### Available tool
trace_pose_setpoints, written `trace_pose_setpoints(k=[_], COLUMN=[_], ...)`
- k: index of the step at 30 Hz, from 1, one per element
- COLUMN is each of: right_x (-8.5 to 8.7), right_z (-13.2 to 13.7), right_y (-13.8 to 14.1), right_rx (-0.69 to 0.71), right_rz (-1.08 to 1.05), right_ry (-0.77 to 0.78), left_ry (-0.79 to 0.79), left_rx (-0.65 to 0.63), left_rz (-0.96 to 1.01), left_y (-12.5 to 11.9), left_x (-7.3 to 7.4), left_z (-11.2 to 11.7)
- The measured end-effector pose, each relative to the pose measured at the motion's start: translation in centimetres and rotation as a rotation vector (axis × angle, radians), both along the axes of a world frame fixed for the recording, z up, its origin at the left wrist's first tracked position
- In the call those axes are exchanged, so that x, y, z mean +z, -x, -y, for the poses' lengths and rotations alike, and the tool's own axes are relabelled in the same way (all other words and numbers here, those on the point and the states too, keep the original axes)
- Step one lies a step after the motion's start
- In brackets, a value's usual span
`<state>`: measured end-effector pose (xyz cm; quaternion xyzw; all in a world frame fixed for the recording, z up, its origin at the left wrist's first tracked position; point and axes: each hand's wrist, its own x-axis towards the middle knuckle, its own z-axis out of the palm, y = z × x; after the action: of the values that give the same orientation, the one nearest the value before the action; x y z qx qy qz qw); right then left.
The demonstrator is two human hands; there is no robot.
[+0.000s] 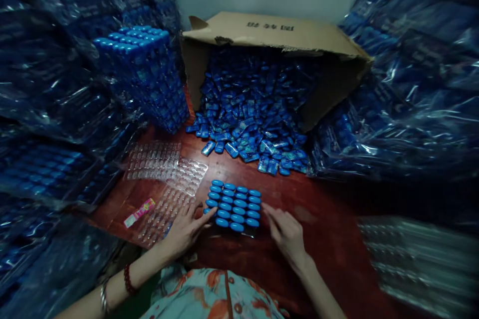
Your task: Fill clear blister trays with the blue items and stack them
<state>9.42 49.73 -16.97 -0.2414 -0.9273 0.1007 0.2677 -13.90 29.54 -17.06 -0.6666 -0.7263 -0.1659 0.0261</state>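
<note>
A clear plastic tray filled with rows of small blue items (pixel 235 205) lies on the dark red table (pixel 322 219) in front of me. My left hand (pixel 186 229) rests at the tray's left edge, fingers stretched out and touching it. At the tray's right edge lies my right hand (pixel 285 232), fingers extended along the side. Neither hand holds anything. A tipped cardboard box (pixel 277 35) behind the tray spills a heap of loose blue packets (pixel 254 119) onto the table.
Empty clear blister trays (pixel 164 169) lie left of the filled one, with a small pink and yellow packet (pixel 139 212) beside them. A stack of filled trays (pixel 144 75) stands at the back left. Plastic-wrapped blue bundles (pixel 411 89) wall in both sides.
</note>
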Motion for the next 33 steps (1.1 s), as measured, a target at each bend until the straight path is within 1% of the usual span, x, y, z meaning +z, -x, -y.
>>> trace_pose_setpoints(k=[2, 3, 4, 5, 7, 8, 9, 10, 11, 13, 15, 17, 19, 20, 21, 22, 23, 25, 26, 27, 29, 30, 31, 33], right_x=[-0.4, -0.5, -0.5, -0.4, 0.0, 0.3, 0.6, 0.9, 1.2, 1.7, 2.0, 1.9, 1.6, 1.3, 1.0, 0.7, 0.4, 0.1, 0.1, 0.2, 0.4, 0.6, 0.6, 0.3], right_z=[-3.1, -4.8, -6.5, -8.1, -10.8, -11.8, -12.6, -13.1, -13.5, -13.6, -13.2, -12.2, -10.7, -9.9, -9.0, -8.0, -6.9, -4.3, -2.9, -1.5, 1.5, 2.8, 3.9, 5.4], right_y=[1.2, 2.0, 3.0, 4.1, 6.3, 7.3, 8.3, 9.0, 9.6, 9.9, 9.3, 7.9, 6.0, 4.8, 3.6, 2.2, 0.9, -1.9, -3.1, -4.1, -5.2, -5.2, -4.9, -3.8], right_rx=[-0.129, -0.18, -0.209, -0.216, -0.196, -0.188, -0.184, -0.186, -0.187, -0.175, -0.147, -0.132, -0.135, -0.137, -0.137, -0.139, -0.143, -0.158, -0.168, -0.17, -0.143, -0.125, -0.108, -0.074], right_rz=[-0.066, -0.059, -0.028, 0.02, 0.175, 0.275, 0.372, 0.454, 0.517, 0.588, 0.63, 0.67, 0.647, 0.596, 0.518, 0.418, 0.312, 0.152, 0.109, 0.086, 0.066, 0.053, 0.035, -0.009], right_ry=[0.103, 0.142, 0.163, 0.168, 0.155, 0.153, 0.156, 0.164, 0.176, 0.208, 0.243, 0.273, 0.316, 0.344, 0.377, 0.411, 0.45, 0.562, 0.644, 0.735, 0.89, 0.922, 0.914, 0.812], left_ry=[-0.009, -0.021, -0.04, -0.065, -0.086, -0.067, -0.003, 0.101, 0.206, 0.315, 0.371, 0.407, 0.424, 0.414, 0.374, 0.302, 0.202, -0.029, -0.114, -0.159, -0.166, -0.136, -0.118, -0.075], left_rx=[-0.053, -0.089, -0.116, -0.115, -0.018, 0.083, 0.204, 0.31, 0.374, 0.409, 0.384, 0.361, 0.343, 0.339, 0.337, 0.334, 0.331, 0.324, 0.317, 0.32, 0.323, 0.322, 0.333, 0.338], left_rz=[0.067, 0.101, 0.131, 0.153, 0.183, 0.194, 0.193, 0.175, 0.155, 0.154, 0.173, 0.186, 0.186, 0.189, 0.211, 0.256, 0.325, 0.521, 0.625, 0.723, 0.867, 0.909, 0.931, 0.931], left_y=[0.7, 1.4, 2.4, 3.6, 6.2, 7.6, 8.9, 10.0, 11.0, 12.2, 12.7, 12.6, 12.2, 12.0, 11.8, 11.6, 11.2, 10.3, 9.7, 8.9, 7.1, 6.1, 5.0, 2.9], left_x=[0.7, 1.1, 1.5, 1.9, 2.6, 2.9, 3.1, 3.3, 3.3, 3.1, 2.8, 2.6, 2.6, 2.8, 3.0, 3.2, 3.5, 4.1, 4.3, 4.5, 4.5, 4.3, 3.9, 2.6], left_z=[-0.9, -1.8, -3.0, -4.5, -8.4, -10.6, -12.8, -14.9, -16.8, -19.7, -21.2, -21.5, -20.7, -20.0, -19.0, -17.8, -16.3, -12.6, -10.4, -8.2, -3.9, -2.1, -0.6, 1.3])
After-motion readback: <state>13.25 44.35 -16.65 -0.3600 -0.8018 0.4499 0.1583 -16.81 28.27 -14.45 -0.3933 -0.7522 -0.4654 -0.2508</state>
